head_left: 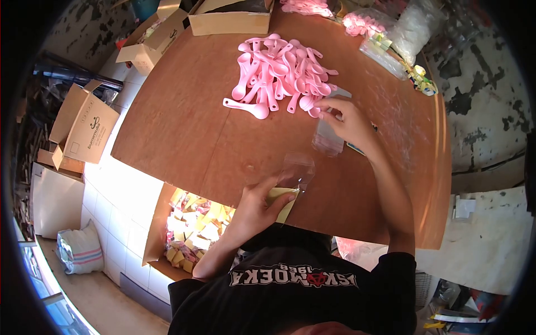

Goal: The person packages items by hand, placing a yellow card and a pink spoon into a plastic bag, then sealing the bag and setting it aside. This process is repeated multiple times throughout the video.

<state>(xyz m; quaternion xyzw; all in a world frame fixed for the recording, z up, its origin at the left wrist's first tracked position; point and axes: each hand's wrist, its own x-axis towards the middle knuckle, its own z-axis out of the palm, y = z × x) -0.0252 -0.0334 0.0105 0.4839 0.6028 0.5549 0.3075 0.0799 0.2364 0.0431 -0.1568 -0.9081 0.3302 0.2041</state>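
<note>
The left hand pinched a bag and card, pointing toward one o'clock. At the pile's five o'clock, the right hand touched a spoon; grip and axis unclear.

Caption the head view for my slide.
Right hand at a pile of pink scoops, left hand holding a clear bag.

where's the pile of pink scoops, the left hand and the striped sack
pile of pink scoops (277, 67): head view, middle of the heap
left hand (257, 202): head view, back of the hand
striped sack (81, 247): head view, middle of its side
</note>
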